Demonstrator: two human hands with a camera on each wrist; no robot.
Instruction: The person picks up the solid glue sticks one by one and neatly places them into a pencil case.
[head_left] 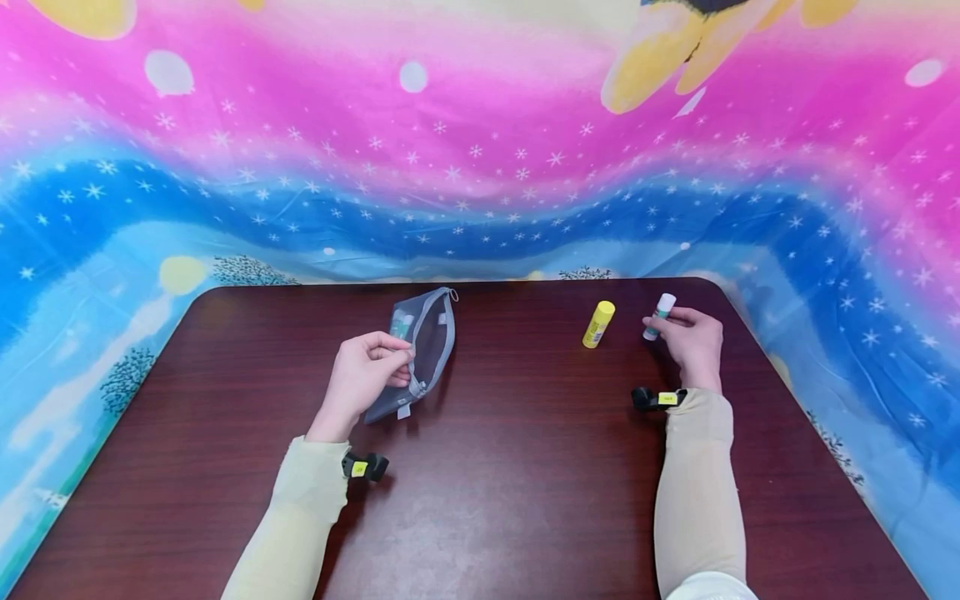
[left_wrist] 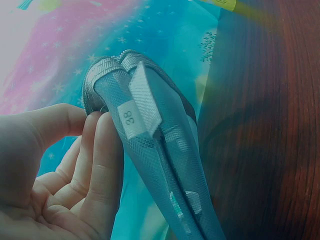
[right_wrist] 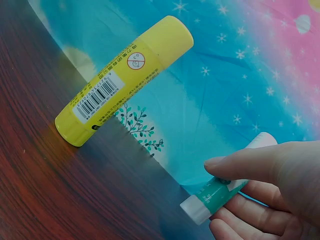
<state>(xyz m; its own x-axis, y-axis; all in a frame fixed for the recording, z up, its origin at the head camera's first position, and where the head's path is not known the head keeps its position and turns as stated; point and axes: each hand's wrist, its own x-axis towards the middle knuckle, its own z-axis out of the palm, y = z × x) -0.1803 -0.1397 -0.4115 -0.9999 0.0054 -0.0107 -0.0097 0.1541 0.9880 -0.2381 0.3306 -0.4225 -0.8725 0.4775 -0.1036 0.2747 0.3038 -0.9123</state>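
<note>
My left hand pinches the rim of a grey mesh zipper pouch between thumb and fingers. The pouch gapes open toward the right, and through its mesh shows a green-and-white item. In the left wrist view, a small tag marked 38 sits on the pouch near my fingertips. At the right, my right hand grips a white-and-green glue stick between thumb and fingers. Left of that hand a yellow glue stick stands upright on the table, apart from my fingers.
The dark red-brown wooden table has its far edge just behind the pouch and glue sticks. A colourful cloth backdrop with snowflakes hangs behind and at both sides. Each wrist wears a black camera mount.
</note>
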